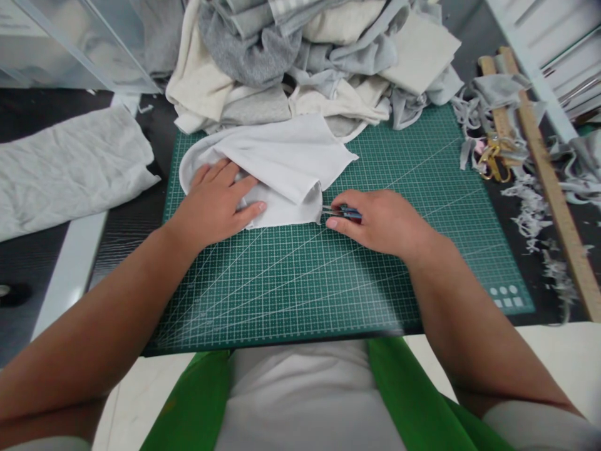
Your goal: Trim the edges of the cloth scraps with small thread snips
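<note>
Toward the far left corner of the green cutting mat [300, 282], which is covering the middle of the black desk [117, 232], a white cloth [291, 147] is lying with its upper layer folded back and its rounded end sitting just inside the mat's left edge. The left hand [220, 200] is resting palm down on that end, fingers spread, pressing the cloth rather than gripping it. At the cloth's right end, the right hand [380, 216] is holding blue-handled snips [350, 213], thumb and fingers closing around the handles. The blades are pointing left at the cloth's edge; whether they are touching it, I cannot tell.

Along the mat's far edge a heap of grey and cream cloths [263, 56] is spilling onto the grid. Beyond the mat's left edge a pale grey cloth [70, 163] is lying on the desk. Just past the mat's right edge, gold-handled scissors [493, 161] are lying among fabric scraps [530, 213], and a long wooden ruler [551, 181] is slanting toward the desk's near right corner.
</note>
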A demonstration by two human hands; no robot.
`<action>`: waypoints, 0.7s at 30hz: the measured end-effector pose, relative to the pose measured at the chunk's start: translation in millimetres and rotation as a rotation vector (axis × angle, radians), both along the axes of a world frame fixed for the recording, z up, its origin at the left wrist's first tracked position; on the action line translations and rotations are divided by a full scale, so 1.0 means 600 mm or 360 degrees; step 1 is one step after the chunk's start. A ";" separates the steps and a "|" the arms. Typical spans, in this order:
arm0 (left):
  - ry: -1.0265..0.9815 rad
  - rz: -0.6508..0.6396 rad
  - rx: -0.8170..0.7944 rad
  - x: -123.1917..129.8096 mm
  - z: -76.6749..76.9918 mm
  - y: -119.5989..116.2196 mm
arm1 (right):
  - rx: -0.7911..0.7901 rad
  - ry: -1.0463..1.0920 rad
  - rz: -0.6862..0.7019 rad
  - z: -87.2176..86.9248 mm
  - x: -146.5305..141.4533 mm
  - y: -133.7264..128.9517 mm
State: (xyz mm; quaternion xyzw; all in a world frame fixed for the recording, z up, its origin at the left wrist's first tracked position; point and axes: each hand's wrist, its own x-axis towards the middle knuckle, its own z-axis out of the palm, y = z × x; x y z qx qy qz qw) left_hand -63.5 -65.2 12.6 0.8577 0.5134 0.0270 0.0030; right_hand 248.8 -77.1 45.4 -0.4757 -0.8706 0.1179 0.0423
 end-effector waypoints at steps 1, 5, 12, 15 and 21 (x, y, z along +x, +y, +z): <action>-0.0001 -0.0059 -0.0013 -0.004 0.003 0.000 | -0.0006 0.0010 0.0001 0.000 0.000 0.001; -0.0027 -0.0219 -0.0006 0.001 0.033 -0.017 | -0.0008 0.0042 0.0046 0.001 0.004 0.002; -0.0271 -0.0973 -0.0020 0.090 0.035 -0.033 | -0.0061 0.0011 0.0211 0.007 0.012 0.000; -0.0569 -0.1059 -0.0059 0.106 0.003 -0.008 | -0.0082 0.0101 0.0209 0.003 0.013 0.000; -0.0808 -0.1022 -0.0176 0.096 -0.016 0.008 | -0.0105 0.0189 0.0294 -0.016 0.004 0.005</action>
